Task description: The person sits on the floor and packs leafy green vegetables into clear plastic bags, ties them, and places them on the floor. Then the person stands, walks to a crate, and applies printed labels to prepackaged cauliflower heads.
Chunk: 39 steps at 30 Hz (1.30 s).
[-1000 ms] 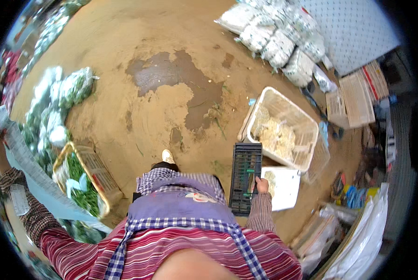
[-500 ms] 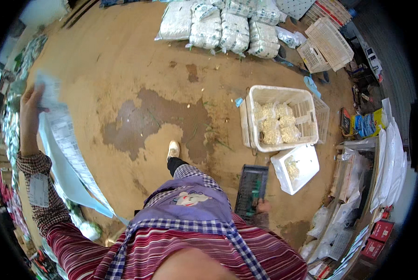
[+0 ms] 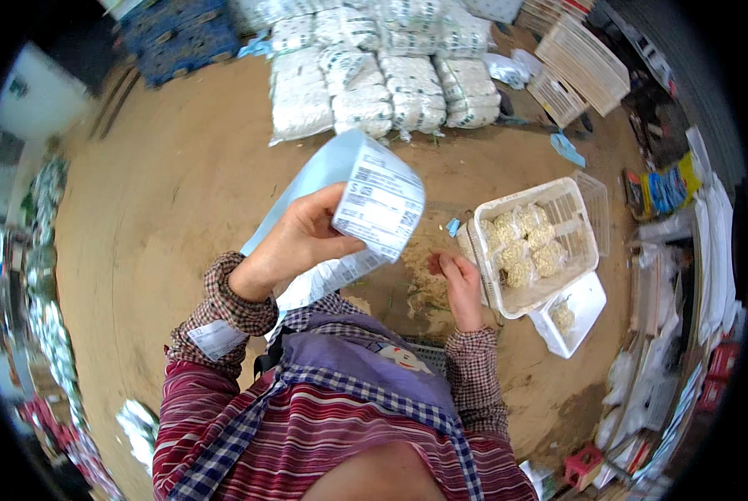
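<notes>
My left hand (image 3: 294, 238) is closed on a long strip of printed labels (image 3: 380, 200) with a pale blue backing. The strip loops over at the top, and its lower part hangs down in front of the apron. My right hand (image 3: 459, 288) is apart from the strip, to its right, near the left side of a white plastic crate (image 3: 531, 194). Its fingers are loosely bent, with nothing visible between them. Several clear bags of pale, bean-like pieces (image 3: 517, 265) lie in the crate. Another label (image 3: 217, 338) is stuck to my left sleeve.
A white foam box (image 3: 587, 309) stands against the crate's near side. Behind the apron shows part of a dark grid tray (image 3: 432, 357). Large white sacks (image 3: 361, 88) are stacked at the far side, with more crates (image 3: 587, 63) at far right. Shelving with plastic bags lines the right.
My left hand has swung in from the far left with the label strip. My right hand has let go of the dark tray and come up beside the crate.
</notes>
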{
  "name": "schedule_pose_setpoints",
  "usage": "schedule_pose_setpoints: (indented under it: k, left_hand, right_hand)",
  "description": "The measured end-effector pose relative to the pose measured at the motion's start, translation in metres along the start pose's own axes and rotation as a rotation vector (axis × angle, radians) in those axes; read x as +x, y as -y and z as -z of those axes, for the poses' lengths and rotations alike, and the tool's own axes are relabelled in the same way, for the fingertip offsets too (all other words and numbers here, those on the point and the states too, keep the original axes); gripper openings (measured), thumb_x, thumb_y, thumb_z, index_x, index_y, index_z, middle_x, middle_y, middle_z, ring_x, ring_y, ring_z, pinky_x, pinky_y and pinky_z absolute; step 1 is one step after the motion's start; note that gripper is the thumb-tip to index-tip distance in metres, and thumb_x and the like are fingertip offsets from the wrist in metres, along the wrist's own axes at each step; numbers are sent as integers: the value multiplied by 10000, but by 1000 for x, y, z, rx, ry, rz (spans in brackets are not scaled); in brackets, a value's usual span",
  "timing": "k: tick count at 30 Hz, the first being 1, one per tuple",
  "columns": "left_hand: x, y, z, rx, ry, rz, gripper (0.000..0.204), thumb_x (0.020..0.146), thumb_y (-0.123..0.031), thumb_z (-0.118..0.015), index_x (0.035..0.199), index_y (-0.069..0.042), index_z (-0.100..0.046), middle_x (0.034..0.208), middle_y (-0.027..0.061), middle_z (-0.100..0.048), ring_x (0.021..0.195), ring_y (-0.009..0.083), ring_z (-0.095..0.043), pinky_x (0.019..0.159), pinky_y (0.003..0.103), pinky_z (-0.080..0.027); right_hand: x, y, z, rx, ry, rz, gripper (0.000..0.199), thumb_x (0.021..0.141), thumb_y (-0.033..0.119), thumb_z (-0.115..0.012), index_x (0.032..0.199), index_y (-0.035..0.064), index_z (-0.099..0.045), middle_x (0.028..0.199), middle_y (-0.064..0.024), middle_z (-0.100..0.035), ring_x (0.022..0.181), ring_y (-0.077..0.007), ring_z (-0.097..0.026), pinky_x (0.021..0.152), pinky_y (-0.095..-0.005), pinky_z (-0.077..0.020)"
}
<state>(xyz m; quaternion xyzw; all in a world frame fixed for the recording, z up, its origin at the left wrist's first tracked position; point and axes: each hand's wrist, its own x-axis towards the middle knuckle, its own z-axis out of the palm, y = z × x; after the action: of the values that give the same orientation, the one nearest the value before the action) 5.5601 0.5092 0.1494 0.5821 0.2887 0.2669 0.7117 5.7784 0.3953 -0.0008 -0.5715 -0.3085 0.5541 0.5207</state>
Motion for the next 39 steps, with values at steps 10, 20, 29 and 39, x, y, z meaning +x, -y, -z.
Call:
schedule_pose_setpoints:
  k: [10,20,29,39]
  left_hand:
    - [134,26,76,-70,465,120,514,714,98,-559,1192,-5,-398,1070,43,-514,979,114,-481,811,254,-427]
    - [278,37,83,-3,882,291,496,732,62,-557,1196,-12,-396,1040,53,-535,942,110,-506,759,241,-444]
    - [381,41,-18,552,1085,173,313,711,-72,-641,1007,1,-571,852,55,-625,743,86,-559,659,215,-439]
    - [487,31,-115,339,1209,166,273,684,-98,-668,934,-1,-614,850,55,-636,755,81,-565,661,214,-436]
  right_hand:
    - [107,99,-88,582,-161,317,342,864,182,-426,1124,-41,-430,1015,-85,-536,924,-152,-522,798,-290,-425]
    - [177,126,-58,661,-615,640,246,838,52,-476,1072,-22,-474,993,-82,-561,881,-128,-543,762,-270,-449]
    - [195,161,91,661,-1000,706,191,831,71,-495,984,-39,-529,896,-83,-590,777,-135,-577,674,-247,-478]
    - [209,236,267,587,-1110,861,132,816,44,-505,915,-28,-557,818,-80,-604,702,-135,-589,604,-234,-489]
